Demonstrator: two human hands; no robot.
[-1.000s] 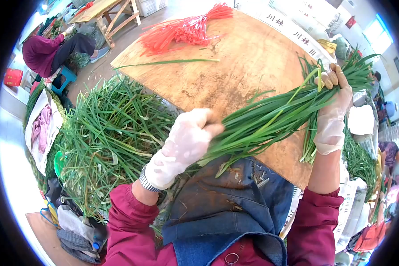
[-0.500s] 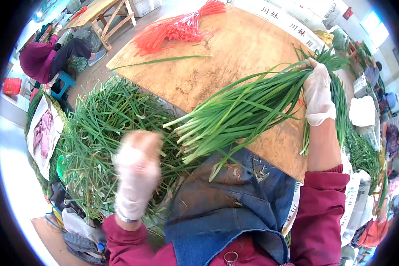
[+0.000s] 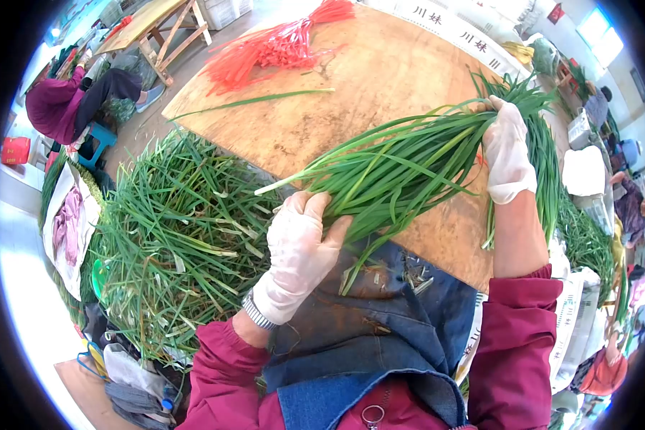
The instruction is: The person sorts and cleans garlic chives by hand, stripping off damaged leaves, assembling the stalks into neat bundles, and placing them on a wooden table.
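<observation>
Two hands grip one bunch (image 3: 401, 161) over the table (image 3: 380, 72) | new: left hand (image 3: 290, 247) is back on the stem end, so both ends are held | right hand (image 3: 507, 154) grips the leafy end | red strips (image 3: 265, 61) on table, pile (image 3: 179, 236) left of it

A produce-packing workroom, shown by piled greens (image 3: 179, 244), worktables (image 3: 380, 79) and seated workers (image 3: 54, 104).

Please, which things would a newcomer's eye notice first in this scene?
Probably the long green bunch, held between the left hand and the right hand over the wooden table's near edge. Next, the bright red strips at the table's far side, and the big leafy heap to its left.
</observation>
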